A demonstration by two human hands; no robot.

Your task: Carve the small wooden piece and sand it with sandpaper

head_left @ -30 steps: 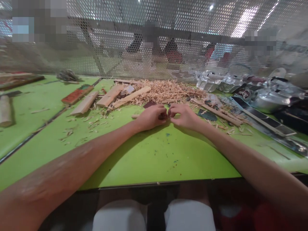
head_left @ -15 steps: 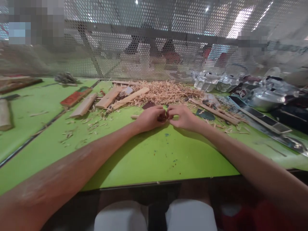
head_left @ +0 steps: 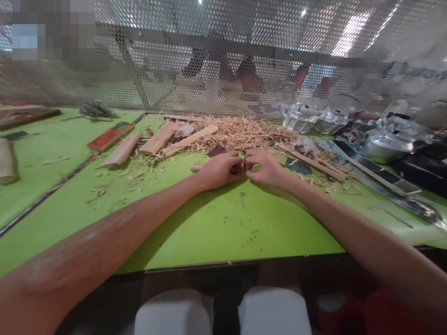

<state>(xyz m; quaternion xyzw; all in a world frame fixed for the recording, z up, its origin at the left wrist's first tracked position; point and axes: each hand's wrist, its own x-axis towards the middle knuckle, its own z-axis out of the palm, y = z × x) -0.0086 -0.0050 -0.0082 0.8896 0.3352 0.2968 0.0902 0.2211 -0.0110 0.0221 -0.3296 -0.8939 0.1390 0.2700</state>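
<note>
My left hand (head_left: 221,170) is closed, its fingers curled inward over the green table (head_left: 216,228). Right beside it, my right hand (head_left: 263,168) has thumb and fingertips drawn together, and the fingertips of both hands meet. Whatever lies between them is too small or hidden to make out. A thin wooden stick (head_left: 196,168) shows just left of my left hand. Behind the hands lies a dark red sheet (head_left: 216,150), and a dark green piece (head_left: 298,165) is to the right of my right hand.
Wood shavings (head_left: 244,132) are heaped at the back before a perforated metal screen (head_left: 209,60). Flat wooden pieces (head_left: 159,138) and a red block (head_left: 110,137) lie at left. Clear plastic-wrapped items (head_left: 394,137) and a long strip with dark panels (head_left: 377,167) are at right.
The view has shifted slightly. Both hands keep nearly the same place, with the right fingertips drawn slightly closer to the left hand.
</note>
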